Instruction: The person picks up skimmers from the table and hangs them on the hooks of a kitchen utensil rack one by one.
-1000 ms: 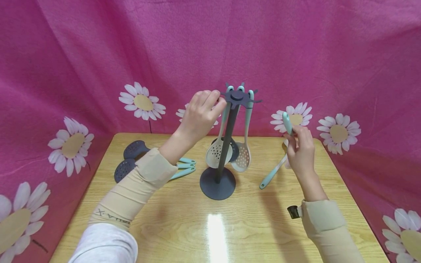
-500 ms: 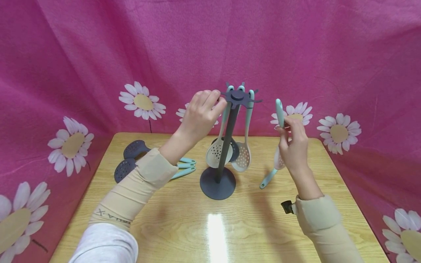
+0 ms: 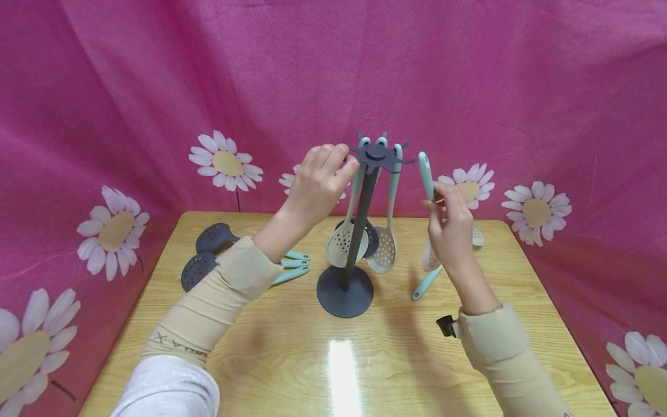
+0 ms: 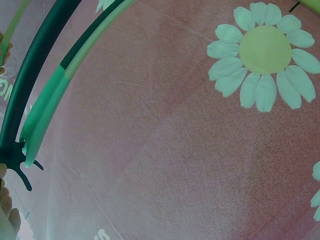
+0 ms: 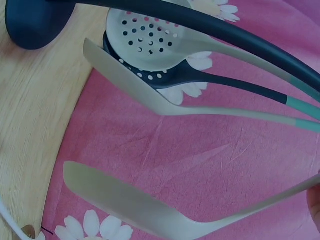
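Note:
A dark utensil stand [image 3: 361,231] rises from a round base, with hooks at its top. My left hand [image 3: 319,180] grips the tip of a left hook; its fingers partly show in the left wrist view. A white skimmer [image 3: 341,243], a dark skimmer [image 3: 372,238] and another white skimmer [image 3: 384,249] hang there by mint handles. My right hand [image 3: 452,223] pinches an upright skimmer [image 3: 425,172] by its mint handle, just right of the stand's hooks. Its pale head [image 5: 125,200] hangs down, seen edge-on in the right wrist view, apart from the hanging ones.
Behind my left forearm lie dark skimmers [image 3: 198,270] with mint handles [image 3: 294,263] on the wooden table [image 3: 292,359]. Another white utensil with a mint handle [image 3: 426,285] lies at the right, partly behind my right hand. A pink flowered cloth [image 3: 292,69] surrounds the table.
My right hand has moved left with the skimmer, and the handle's top has risen and come close to the stand's right hook. My left hand stays on the stand.

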A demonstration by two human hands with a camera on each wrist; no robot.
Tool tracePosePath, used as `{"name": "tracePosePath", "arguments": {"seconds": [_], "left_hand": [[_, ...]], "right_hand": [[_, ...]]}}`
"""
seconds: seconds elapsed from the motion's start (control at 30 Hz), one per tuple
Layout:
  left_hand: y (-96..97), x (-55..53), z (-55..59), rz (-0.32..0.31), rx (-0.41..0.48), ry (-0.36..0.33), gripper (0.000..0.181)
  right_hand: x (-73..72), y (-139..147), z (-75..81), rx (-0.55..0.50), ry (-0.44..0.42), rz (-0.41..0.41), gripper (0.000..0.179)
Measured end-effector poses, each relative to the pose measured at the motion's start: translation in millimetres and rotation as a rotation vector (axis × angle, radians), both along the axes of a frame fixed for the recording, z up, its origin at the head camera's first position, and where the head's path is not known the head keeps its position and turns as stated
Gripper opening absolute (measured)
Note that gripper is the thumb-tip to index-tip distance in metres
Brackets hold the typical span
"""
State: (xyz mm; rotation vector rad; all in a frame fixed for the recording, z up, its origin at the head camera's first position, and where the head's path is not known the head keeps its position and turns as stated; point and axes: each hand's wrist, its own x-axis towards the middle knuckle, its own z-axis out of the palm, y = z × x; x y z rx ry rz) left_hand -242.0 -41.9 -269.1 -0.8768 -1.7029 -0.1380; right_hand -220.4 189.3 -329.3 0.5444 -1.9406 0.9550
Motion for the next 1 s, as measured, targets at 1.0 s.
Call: {"name": "tracePosePath", "arguments": {"seconds": [1.0], "left_hand": [[2.0, 0.9, -1.4, 0.003, 0.018, -0.006, 0.010]], "right_hand": [[-2.1, -23, -13.9, 0.044, -0.061, 0.015, 0.020]]}}
